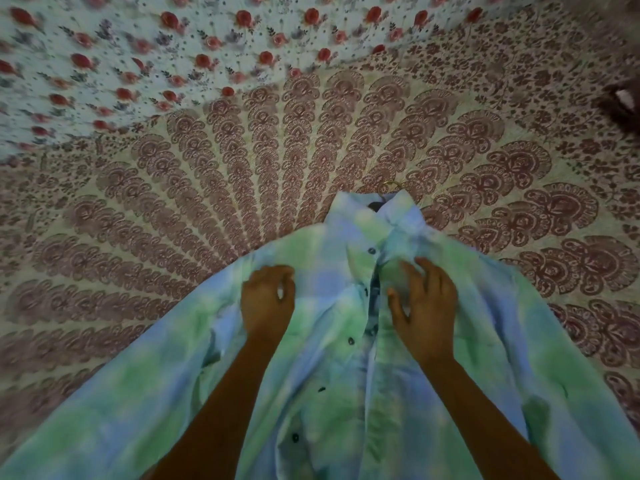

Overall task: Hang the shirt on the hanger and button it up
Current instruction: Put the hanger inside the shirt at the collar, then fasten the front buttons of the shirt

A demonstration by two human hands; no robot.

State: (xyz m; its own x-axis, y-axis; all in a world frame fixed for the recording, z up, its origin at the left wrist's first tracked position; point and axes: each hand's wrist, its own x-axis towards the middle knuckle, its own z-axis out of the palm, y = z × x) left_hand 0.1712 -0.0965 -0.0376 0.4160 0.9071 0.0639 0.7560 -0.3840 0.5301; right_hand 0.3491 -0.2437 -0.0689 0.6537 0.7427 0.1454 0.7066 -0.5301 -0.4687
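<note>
The green-and-blue checked shirt (329, 275) lies front-up on the bed (194, 174), collar (393, 216) pointing away from the person. The thin metal hook of the hanger (393, 183) pokes out just beyond the collar. The cloth looks light, soft and limp. It will likely crumple and slide on the bedspread rather than hold a shape, so it is best taken by the stiffer front edges near a button, not by the loose panels.

A row of dark buttons (351, 340) runs down the panel on the person's left, and the front gapes open between the hands.

The left hand (268, 301) sits on the left chest panel with its fingers curled. I cannot tell whether it has cloth pinched in them.

The right hand (424, 306) lies on the right panel just beside the opening, fingers spread and holding the fabric flat rather than gripping it.
</note>
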